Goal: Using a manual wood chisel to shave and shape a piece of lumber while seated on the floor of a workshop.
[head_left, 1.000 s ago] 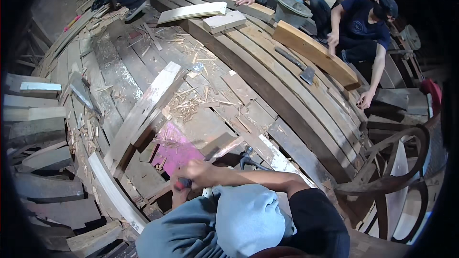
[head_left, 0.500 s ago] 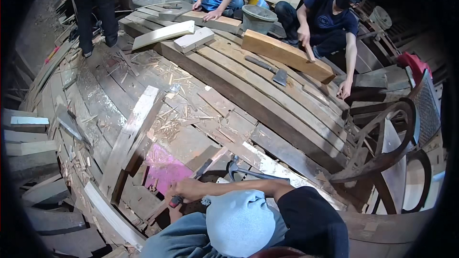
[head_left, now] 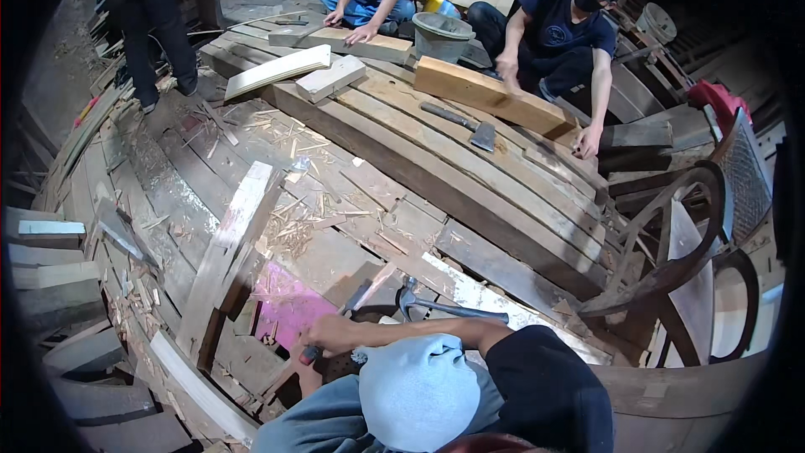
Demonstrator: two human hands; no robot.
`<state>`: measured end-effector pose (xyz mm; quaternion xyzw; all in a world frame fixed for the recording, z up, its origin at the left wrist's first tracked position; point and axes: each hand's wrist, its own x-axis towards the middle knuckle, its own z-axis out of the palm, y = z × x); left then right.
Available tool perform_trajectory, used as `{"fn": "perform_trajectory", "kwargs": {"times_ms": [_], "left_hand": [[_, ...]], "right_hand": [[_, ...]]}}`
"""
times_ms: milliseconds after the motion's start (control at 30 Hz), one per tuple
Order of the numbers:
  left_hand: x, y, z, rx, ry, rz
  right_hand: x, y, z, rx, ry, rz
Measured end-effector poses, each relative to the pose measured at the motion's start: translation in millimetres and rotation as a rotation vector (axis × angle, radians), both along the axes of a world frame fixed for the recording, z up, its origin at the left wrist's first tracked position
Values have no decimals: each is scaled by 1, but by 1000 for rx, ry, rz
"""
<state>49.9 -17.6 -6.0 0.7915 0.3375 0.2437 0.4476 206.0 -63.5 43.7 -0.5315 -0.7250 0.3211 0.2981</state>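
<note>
Beside the pink panel (head_left: 285,302), the right hand (head_left: 329,333) looks clamped on a red-ended tool handle (head_left: 310,354); the left hand (head_left: 309,377) below is mostly hidden, its grip impossible to tell; tool work seems under way, the next move calling for steady control; a claw hammer (head_left: 453,309) lies nearby.

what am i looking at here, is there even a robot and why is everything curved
There's no robot, just a person working with bare hands. A wide fisheye camera, the left of two on their head, looks down, so straight edges bend. The right hand is at a red-and-black handle; the left hand is mostly hidden, so I can't tell which grip holds it. On the wooden floor lie a claw hammer, a pink panel and wood shavings. Further off, a hatchet rests on long planks, near a seated co-worker in a dark top.
</note>
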Motion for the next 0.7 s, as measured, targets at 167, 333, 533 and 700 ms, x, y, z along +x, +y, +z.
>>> {"fn": "perform_trajectory", "kwargs": {"times_ms": [167, 333, 533, 700], "left_hand": [[6, -7, 5, 44, 64, 76], [6, -11, 11, 38, -6, 47], [13, -7, 16, 69, 0, -1], [-2, -1, -6, 79, 221, 4]], "right_hand": [[15, -7, -3, 72, -147, -60], [17, -8, -11, 9, -137, -38], [17, -4, -37, 95, -120, -61], [16, -5, -14, 21, -147, -43]]}}
